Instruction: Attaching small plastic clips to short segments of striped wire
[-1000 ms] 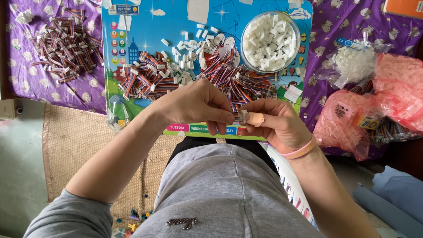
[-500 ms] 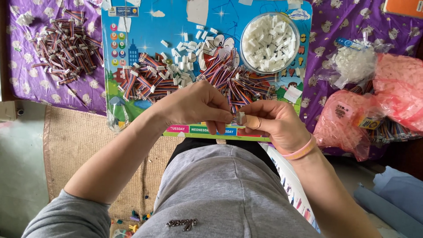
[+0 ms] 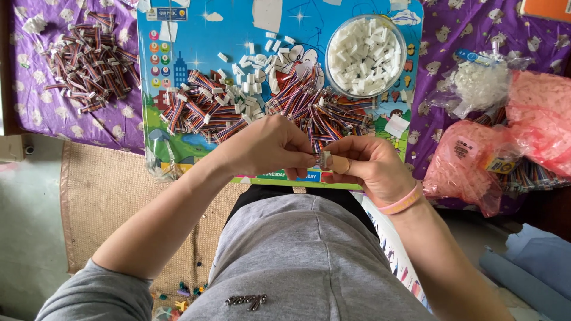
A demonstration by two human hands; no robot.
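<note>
Both hands meet at the near edge of a blue cartoon board (image 3: 196,35), just above the person's lap. Left hand (image 3: 267,145) has its fingers curled in, thumb and forefinger pinched shut on one end of a small cable piece (image 3: 325,159). Right hand (image 3: 369,166) has its fingers closed on the other end of the same piece, a tan bandage on one finger and a pink wristband (image 3: 401,202) on the wrist. The cable piece sits between the two sets of fingertips, off the board; details too small to tell.

On the board just beyond the hands lies a heap of striped ribbon cables (image 3: 238,116) mixed with loose white plugs (image 3: 247,89). A clear round bowl (image 3: 401,65) of white plugs stands at the board's far right. A second pile of cables (image 3: 89,59) lies on the purple cloth (image 3: 53,119) to the left. Pink bags (image 3: 470,166) and a clear bag of white parts (image 3: 482,86) lie to the right. A woven mat (image 3: 107,190) covers the floor at near left.
</note>
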